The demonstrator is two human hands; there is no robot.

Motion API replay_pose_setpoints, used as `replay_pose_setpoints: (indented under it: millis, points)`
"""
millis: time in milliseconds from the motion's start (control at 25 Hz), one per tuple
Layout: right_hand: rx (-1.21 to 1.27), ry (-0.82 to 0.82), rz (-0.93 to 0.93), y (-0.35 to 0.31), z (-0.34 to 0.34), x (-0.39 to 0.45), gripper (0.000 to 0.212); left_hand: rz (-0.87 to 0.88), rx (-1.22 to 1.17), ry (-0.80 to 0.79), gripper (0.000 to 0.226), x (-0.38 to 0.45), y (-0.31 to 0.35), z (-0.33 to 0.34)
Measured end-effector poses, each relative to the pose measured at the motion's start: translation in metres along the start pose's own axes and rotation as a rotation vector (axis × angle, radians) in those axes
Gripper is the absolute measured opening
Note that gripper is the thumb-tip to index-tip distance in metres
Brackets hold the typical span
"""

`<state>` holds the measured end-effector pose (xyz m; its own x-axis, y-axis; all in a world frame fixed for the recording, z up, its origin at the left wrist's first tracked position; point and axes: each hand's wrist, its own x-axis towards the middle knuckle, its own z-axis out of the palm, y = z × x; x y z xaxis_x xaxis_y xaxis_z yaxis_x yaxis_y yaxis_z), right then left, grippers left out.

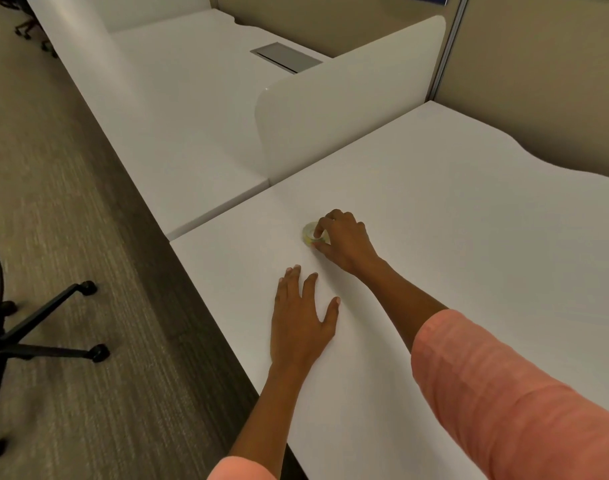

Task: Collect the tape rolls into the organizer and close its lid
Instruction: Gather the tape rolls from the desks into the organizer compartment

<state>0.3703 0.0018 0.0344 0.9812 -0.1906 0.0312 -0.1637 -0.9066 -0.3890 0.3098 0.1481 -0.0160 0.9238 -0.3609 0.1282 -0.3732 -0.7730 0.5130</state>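
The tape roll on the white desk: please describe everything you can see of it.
The tape roll is a small ring of clear, glossy tape with a yellowish tint. It lies flat on the white desk, near its left part. The right hand pinches it, covering its right side; the left hand is apart.

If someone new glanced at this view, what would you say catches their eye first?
Probably the right hand, fingers curled round a small clear tape roll with a yellowish core near the middle of the white desk. Just nearer, the left hand rests flat on the desk, fingers spread. At the left edge, a black office chair base stands on the grey carpet.
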Motion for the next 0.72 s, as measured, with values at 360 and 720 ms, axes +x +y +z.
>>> replay_pose_setpoints:
  millis: [360, 720]
  points:
    - [0.202, 0.045, 0.025, 0.005, -0.014, -0.035, 0.033, 0.024, -0.026, -0.011, 0.062, -0.001, -0.002, -0.001]
    - [0.304, 0.159, 0.035, 0.023, -0.063, -0.117, 0.048, 0.120, -0.024, -0.071, 0.049, -0.012, 0.021, -0.014]
